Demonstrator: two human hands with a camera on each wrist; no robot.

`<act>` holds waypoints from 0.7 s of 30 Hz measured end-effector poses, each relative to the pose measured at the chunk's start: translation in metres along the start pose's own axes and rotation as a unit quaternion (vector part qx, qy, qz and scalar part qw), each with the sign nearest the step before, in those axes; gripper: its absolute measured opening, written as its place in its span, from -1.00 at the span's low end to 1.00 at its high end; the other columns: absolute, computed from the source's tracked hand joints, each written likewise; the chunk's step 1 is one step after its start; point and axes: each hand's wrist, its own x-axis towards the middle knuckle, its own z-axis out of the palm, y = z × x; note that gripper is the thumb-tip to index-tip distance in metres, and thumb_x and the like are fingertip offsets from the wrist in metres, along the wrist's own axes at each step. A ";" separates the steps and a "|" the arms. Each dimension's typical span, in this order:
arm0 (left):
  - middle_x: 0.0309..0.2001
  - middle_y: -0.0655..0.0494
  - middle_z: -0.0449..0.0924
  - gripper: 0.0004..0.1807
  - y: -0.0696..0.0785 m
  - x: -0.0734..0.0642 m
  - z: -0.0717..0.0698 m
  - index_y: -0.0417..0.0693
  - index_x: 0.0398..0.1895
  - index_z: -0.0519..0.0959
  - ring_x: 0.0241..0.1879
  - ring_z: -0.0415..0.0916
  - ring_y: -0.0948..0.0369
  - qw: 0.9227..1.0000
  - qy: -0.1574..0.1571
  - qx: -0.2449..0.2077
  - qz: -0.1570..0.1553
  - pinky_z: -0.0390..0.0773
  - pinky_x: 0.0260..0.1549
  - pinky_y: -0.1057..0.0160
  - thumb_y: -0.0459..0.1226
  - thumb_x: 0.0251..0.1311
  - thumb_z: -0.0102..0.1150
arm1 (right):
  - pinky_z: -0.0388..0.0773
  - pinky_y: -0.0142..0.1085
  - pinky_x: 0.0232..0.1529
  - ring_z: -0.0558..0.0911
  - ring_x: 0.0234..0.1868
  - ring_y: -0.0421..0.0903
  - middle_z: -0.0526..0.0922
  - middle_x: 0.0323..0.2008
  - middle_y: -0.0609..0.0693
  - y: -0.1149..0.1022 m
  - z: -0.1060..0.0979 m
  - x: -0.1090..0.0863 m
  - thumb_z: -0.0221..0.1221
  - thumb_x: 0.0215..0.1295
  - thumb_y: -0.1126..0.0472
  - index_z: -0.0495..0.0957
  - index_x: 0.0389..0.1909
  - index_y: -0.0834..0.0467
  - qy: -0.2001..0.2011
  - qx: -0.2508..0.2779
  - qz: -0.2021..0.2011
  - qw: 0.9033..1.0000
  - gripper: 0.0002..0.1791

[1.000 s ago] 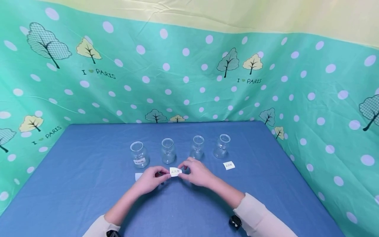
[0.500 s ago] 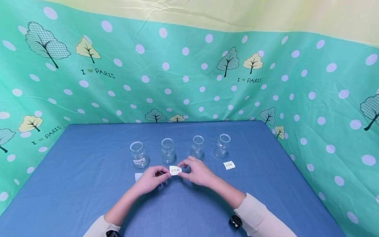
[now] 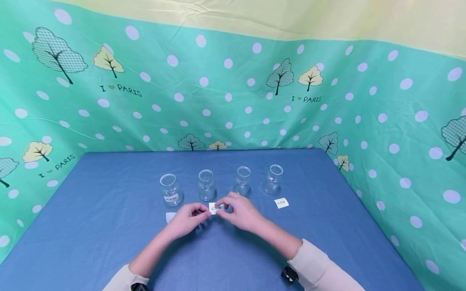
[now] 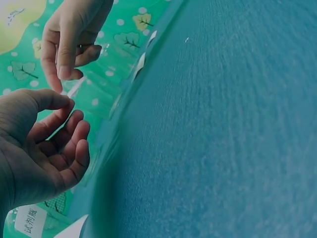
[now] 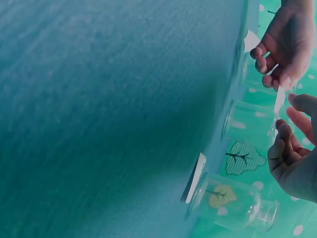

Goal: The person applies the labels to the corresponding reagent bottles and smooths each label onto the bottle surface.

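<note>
My left hand (image 3: 187,220) pinches a small white paper label (image 3: 212,208) with dark handwriting between thumb and forefinger. At the label's right side is my right hand (image 3: 240,211), its thumb and forefinger spread apart and partly covering the label. The right wrist view shows the label (image 5: 280,100) edge-on between both hands, near the right fingertips; whether they touch it is hard to tell. Beyond the hands stand a glass jar (image 3: 206,186) and another jar (image 3: 242,181), partly behind the right hand. The leftmost jar (image 3: 170,189) bears a similar label (image 3: 171,198).
At the right of the row stands a further glass jar (image 3: 273,180), with a loose white label (image 3: 281,203) lying before it. A white paper piece (image 3: 170,217) lies beside the left hand. A blue cloth (image 3: 225,258) covers the table; a patterned green curtain (image 3: 225,109) hangs behind.
The right fingertips have shifted slightly left over the label, covering more of its right part. The label has risen slightly. The left hand has barely moved; the jars stand as before.
</note>
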 end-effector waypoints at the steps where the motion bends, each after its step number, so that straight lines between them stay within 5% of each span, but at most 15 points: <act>1: -0.45 -0.14 0.60 -0.77 0.001 0.000 0.000 -0.23 -0.26 0.58 -0.53 0.53 0.14 1.000 -0.003 0.000 0.005 0.50 -0.60 0.28 -0.21 0.21 0.14 | 0.33 -0.50 -0.47 0.47 -0.45 -0.18 0.52 -0.42 -0.08 -0.001 0.000 0.000 0.25 0.17 0.09 0.65 -0.18 0.00 -0.001 -0.006 -0.003 1.000 -0.80; 7: -0.45 -0.17 0.60 -0.79 0.005 -0.001 0.002 -0.19 -0.28 0.59 -0.52 0.52 0.15 0.999 -0.018 0.000 0.033 0.48 -0.55 0.36 -0.20 0.22 0.14 | 0.30 -0.53 -0.51 0.37 -0.51 -0.33 0.47 -0.47 -0.14 -0.003 0.003 -0.003 0.27 0.16 0.08 0.66 -0.23 -0.04 0.000 -0.024 -0.017 1.000 -0.84; 21: -0.47 -0.09 0.58 -0.78 0.006 -0.001 0.002 -0.22 -0.25 0.60 -0.48 0.50 0.11 0.997 -0.024 -0.015 0.067 0.47 -0.48 0.39 -0.22 0.24 0.13 | 0.32 -0.52 -0.46 0.51 -0.47 -0.10 0.49 -0.50 -0.14 -0.004 0.002 -0.005 0.24 0.19 0.08 0.67 -0.23 -0.01 0.014 0.011 -0.013 1.000 -0.84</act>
